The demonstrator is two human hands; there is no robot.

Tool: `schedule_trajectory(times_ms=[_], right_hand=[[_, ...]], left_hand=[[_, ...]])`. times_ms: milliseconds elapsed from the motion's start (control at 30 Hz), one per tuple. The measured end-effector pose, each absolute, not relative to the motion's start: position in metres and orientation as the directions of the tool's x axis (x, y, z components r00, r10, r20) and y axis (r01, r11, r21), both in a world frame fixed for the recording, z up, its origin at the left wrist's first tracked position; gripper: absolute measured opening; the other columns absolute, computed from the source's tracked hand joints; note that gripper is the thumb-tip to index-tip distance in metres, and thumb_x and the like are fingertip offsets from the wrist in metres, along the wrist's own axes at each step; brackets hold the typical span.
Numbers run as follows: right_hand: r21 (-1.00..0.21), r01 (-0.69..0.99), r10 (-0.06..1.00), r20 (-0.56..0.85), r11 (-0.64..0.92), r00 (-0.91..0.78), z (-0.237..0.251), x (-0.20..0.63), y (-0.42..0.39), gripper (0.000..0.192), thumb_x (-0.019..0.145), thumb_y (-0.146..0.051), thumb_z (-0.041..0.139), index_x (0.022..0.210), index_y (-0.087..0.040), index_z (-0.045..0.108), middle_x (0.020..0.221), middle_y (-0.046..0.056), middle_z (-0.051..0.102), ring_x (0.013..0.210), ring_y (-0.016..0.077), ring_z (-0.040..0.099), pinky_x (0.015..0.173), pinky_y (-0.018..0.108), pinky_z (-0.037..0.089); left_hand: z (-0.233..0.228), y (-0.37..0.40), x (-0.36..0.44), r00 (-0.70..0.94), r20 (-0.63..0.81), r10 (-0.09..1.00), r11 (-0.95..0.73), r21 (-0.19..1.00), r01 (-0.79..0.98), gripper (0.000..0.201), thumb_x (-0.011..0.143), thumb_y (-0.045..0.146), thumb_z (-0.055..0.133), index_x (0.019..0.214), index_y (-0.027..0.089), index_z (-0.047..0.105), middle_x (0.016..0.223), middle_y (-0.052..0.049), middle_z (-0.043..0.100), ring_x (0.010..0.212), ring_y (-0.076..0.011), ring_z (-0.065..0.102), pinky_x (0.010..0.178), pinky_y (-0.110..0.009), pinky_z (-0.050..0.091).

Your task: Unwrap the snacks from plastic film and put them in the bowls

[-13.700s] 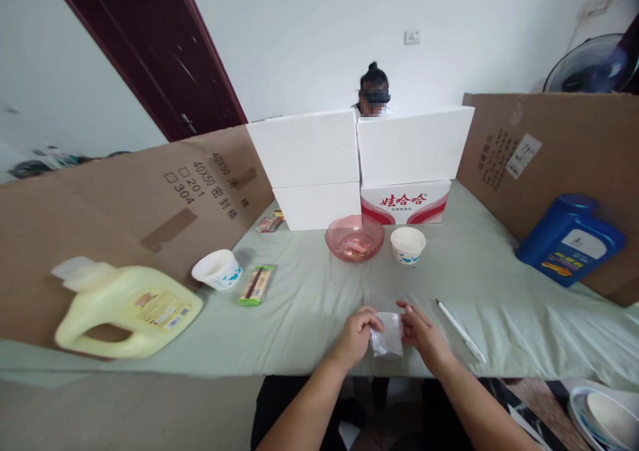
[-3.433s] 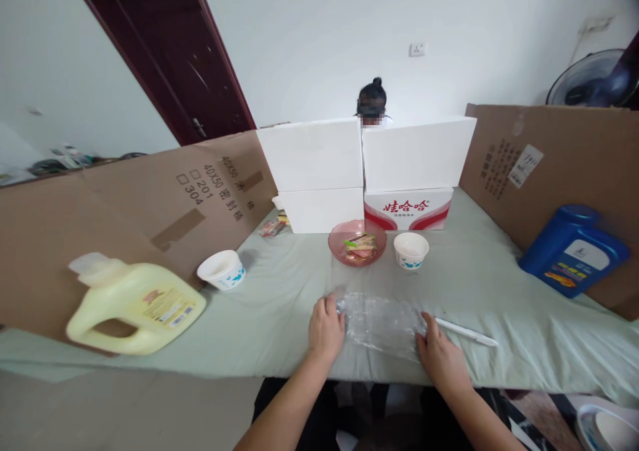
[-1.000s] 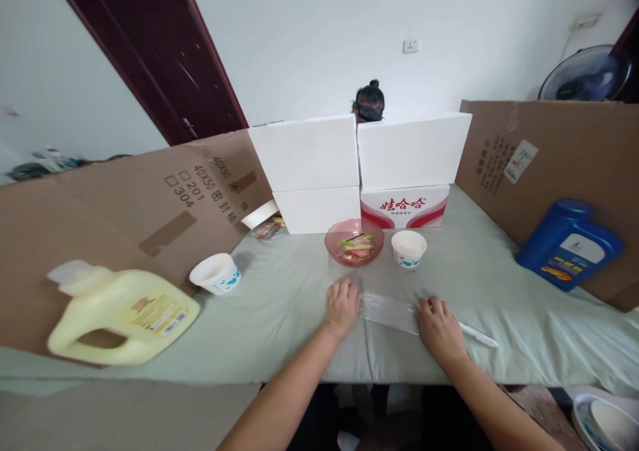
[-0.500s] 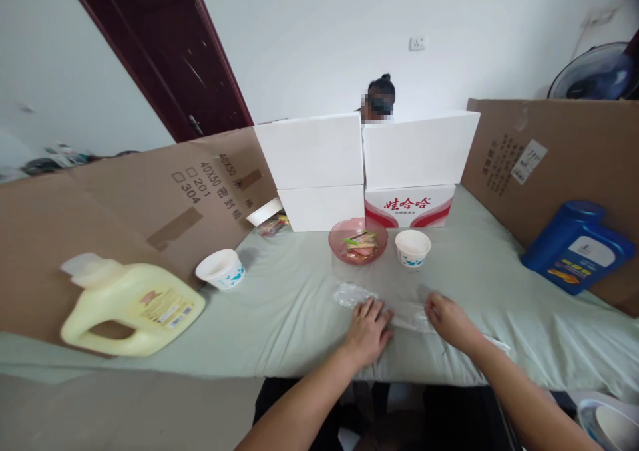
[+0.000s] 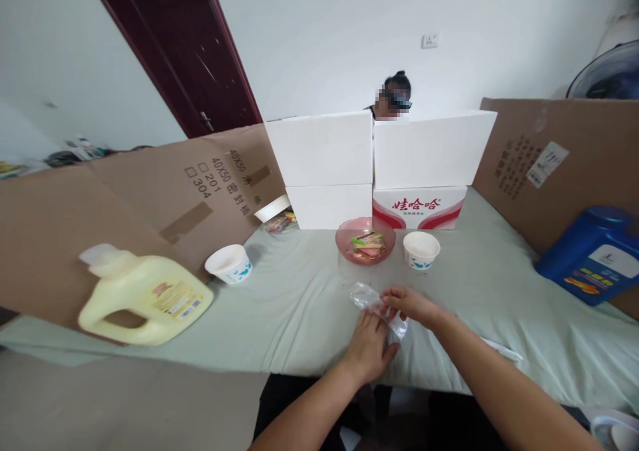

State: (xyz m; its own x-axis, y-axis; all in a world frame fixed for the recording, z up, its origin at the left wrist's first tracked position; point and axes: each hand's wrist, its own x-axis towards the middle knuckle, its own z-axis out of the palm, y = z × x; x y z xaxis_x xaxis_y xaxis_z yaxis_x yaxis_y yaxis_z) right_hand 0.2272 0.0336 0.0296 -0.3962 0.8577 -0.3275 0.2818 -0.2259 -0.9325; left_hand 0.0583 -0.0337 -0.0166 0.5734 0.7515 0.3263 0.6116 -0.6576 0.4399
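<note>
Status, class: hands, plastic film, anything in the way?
Left hand on clear plastic film; right hand touching it. Film crumpled on tablecloth. Pink bowl beyond, seemingly not blocking.

Blue bottle [image 5: 594, 258] (white-labelled) beside a brown cardboard panel [image 5: 569, 191]

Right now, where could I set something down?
Bare cloth lies between the left tub and the plastic film, and between the right tub and blue bottle. Crowded: the middle, with left hand and right hand at the film, pink bowl beyond.
</note>
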Motion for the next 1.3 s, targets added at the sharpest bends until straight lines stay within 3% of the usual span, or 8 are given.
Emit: schedule_trajectory(times_ms=[200,367,500,667,800,967,1167,1300], right_hand=[[-0.918,0.345,0.871,-0.323,-0.194,-0.371,0.009,0.194,0.061,0.022,0.071,-0.022,0.059,0.093,-0.017,0.06,0.074,0.0,0.066,0.05,0.0081,0.05,0.045,0.02,0.034],[-0.93,0.353,0.901,-0.237,-0.103,-0.363,-0.006,0.174,0.065,0.057,0.069,-0.013,0.053,0.125,-0.02,0.051,0.092,0.002,0.067,0.05,0.008,0.049,0.049,0.023,0.041],[-0.926,0.376,0.924,-0.133,0.013,-0.36,-0.015,0.175,0.061,0.073,0.066,-0.007,0.047,0.137,-0.02,0.041,0.106,0.004,0.065,0.055,0.0079,0.05,0.055,0.022,0.044],[-0.886,0.441,0.937,-0.019,0.145,-0.348,-0.021,0.183,0.05,0.076,0.069,-0.006,0.045,0.142,-0.022,0.034,0.123,0.007,0.06,0.062,0.0089,0.056,0.066,0.026,0.05],[-0.805,0.562,0.961,0.037,0.19,-0.273,-0.016,0.198,0.031,0.06,0.072,-0.008,0.049,0.131,-0.018,0.048,0.12,0.009,0.061,0.083,0.0153,0.062,0.083,0.031,0.048],[-0.675,0.727,0.991,0.048,0.124,-0.124,-0.005,0.217,0.015,0.045,0.07,-0.021,0.066,0.115,-0.015,0.06,0.122,0.015,0.058,0.121,0.0289,0.047,0.105,0.04,0.032],[-0.617,0.787,0.996,-0.083,-0.017,-0.044,0.0,0.203,0.028,0.043,0.072,-0.028,0.067,0.112,-0.015,0.06,0.115,0.015,0.063,0.103,0.026,0.06,0.088,0.034,0.041],[-0.649,0.757,0.986,-0.163,-0.079,-0.037,0.0,0.191,0.038,0.028,0.06,-0.018,0.074,0.087,-0.019,0.065,0.087,0.01,0.069,0.091,0.027,0.064,0.075,0.032,0.043]], left_hand=[[-0.026,-0.034,0.056,0.441,0.43,0.788,-0.615,0.513,0.599,0.034,0.077,0.014,0.057,0.11,0.016,0.059,0.114,-0.014,0.057,0.113,-0.0295,0.05,0.098,-0.05,0.045],[-0.029,-0.036,0.056,0.363,0.495,0.79,-0.602,0.513,0.612,0.018,0.079,0.011,0.051,0.093,0.017,0.059,0.101,-0.012,0.057,0.101,-0.0264,0.053,0.089,-0.046,0.05],[-0.026,-0.03,0.051,0.233,0.55,0.802,-0.539,0.499,0.678,0.018,0.083,0.008,0.042,0.091,0.017,0.056,0.094,-0.01,0.056,0.091,-0.0235,0.055,0.08,-0.041,0.051],[-0.02,-0.005,0.047,0.316,0.503,0.805,-0.544,0.41,0.733,0.022,0.083,0.005,0.041,0.095,0.015,0.057,0.096,-0.011,0.059,0.094,-0.0248,0.055,0.083,-0.041,0.049],[-0.018,0.005,0.045,0.333,0.402,0.853,-0.471,0.317,0.823,0.02,0.087,0.015,0.048,0.103,0.015,0.06,0.11,-0.013,0.063,0.102,-0.0282,0.054,0.086,-0.045,0.047],[-0.022,0.0,0.045,0.307,0.404,0.861,-0.432,0.265,0.862,0.03,0.084,0.026,0.057,0.112,0.016,0.06,0.124,-0.012,0.058,0.113,-0.0312,0.049,0.092,-0.049,0.043],[-0.025,-0.002,0.045,0.314,0.43,0.847,-0.452,0.27,0.85,0.027,0.084,0.023,0.056,0.11,0.015,0.06,0.123,-0.013,0.058,0.112,-0.0304,0.049,0.092,-0.048,0.043],[-0.025,-0.003,0.041,0.326,0.443,0.835,-0.491,0.331,0.806,0.031,0.082,0.02,0.057,0.113,0.016,0.057,0.12,-0.012,0.059,0.112,-0.0305,0.05,0.093,-0.051,0.043]])
